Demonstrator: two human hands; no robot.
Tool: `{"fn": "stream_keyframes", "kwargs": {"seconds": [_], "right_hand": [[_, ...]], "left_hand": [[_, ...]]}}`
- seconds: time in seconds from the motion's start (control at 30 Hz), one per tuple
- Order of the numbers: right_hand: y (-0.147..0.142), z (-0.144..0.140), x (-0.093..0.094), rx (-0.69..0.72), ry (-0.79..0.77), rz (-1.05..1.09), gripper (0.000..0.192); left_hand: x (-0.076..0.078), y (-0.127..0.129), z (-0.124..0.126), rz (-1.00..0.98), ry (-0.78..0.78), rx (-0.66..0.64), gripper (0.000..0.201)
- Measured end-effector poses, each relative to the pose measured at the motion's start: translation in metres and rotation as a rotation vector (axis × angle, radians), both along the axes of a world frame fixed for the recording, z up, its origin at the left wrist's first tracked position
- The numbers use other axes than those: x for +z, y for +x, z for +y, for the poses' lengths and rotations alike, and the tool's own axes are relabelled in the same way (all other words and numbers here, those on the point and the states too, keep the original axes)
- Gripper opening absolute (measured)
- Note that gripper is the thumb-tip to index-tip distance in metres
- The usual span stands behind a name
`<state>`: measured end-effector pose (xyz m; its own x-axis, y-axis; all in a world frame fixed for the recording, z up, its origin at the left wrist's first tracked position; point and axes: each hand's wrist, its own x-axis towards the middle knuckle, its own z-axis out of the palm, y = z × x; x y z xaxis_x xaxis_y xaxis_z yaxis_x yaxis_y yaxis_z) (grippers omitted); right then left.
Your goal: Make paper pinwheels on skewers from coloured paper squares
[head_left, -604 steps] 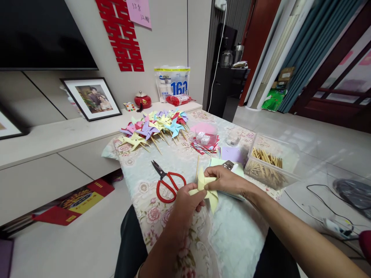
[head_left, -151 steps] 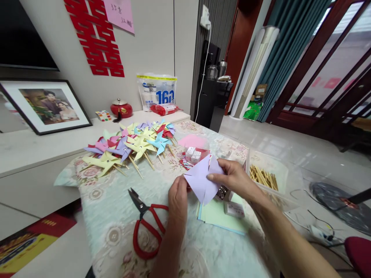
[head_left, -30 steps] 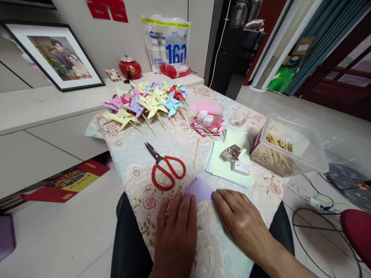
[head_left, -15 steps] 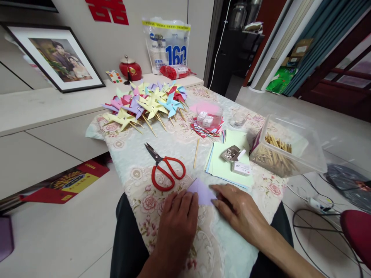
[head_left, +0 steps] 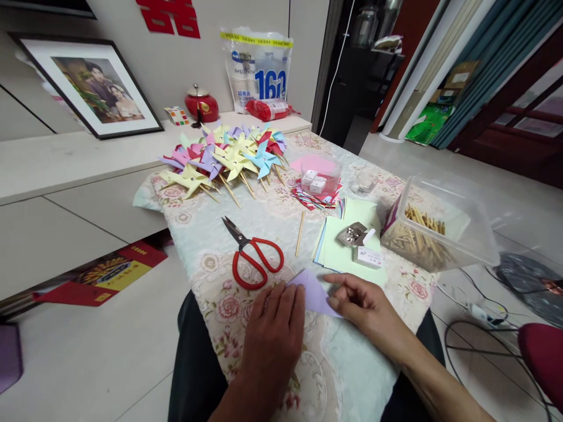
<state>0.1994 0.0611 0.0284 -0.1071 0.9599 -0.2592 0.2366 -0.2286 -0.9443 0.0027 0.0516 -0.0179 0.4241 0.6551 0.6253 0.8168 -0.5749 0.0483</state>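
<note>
Lilac paper (head_left: 317,295), folded to a triangle, lies flat on the worktop (head_left: 352,375) right in front of me, and both my hands are on it. My left hand (head_left: 277,328) is spread flat, fingers together, pressing down its edge at 9 o'clock; it grips nothing. My right hand (head_left: 367,305) lies at 3 o'clock, loosely curled, thumb and fingertips pinching the paper's right corner. To crease well, I judge I should keep the left palm heavy so the sheet cannot slide on the flowered cloth, match the edges exactly, then run a fingertip along the fold from the middle outward. At 12 o'clock from the paper lies a bare wooden stick (head_left: 299,232); at 11, the red-handled scissors (head_left: 251,256), blades shut. At 1 o'clock a stack of pale green sheets (head_left: 341,255) carries a small open box of pins (head_left: 350,234), and beyond it at 2 stands a clear tub of sticks (head_left: 433,231). Far off at 11 o'clock lies a heap of finished pinwheels (head_left: 224,159).
</note>
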Motion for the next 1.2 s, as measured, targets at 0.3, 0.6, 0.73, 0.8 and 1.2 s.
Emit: {"fn": "stream_keyframes", "kwargs": {"seconds": [0.3,0.6,0.73,0.8,1.2], "right_hand": [[-0.005,-0.012,0.010,0.084,0.108,-0.152,0.034],[-0.008,-0.013,0.024,0.218,0.577,-0.418,0.036],[-0.010,-0.011,0.027,0.259,0.462,-0.328,0.014],[-0.011,-0.009,0.028,0.247,0.430,-0.309,0.006],[-0.018,-0.004,0.021,0.165,0.400,-0.230,0.015]], "left_hand": [[0.017,-0.004,0.001,-0.175,-0.019,-0.053,0.028],[0.043,0.000,-0.009,-0.450,-0.296,-0.133,0.024],[0.044,0.000,-0.011,-0.620,-0.598,-0.111,0.017],[0.045,-0.002,-0.011,-0.725,-0.767,-0.124,0.013],[0.044,-0.006,-0.013,-0.596,-0.736,-0.027,0.021]]}}
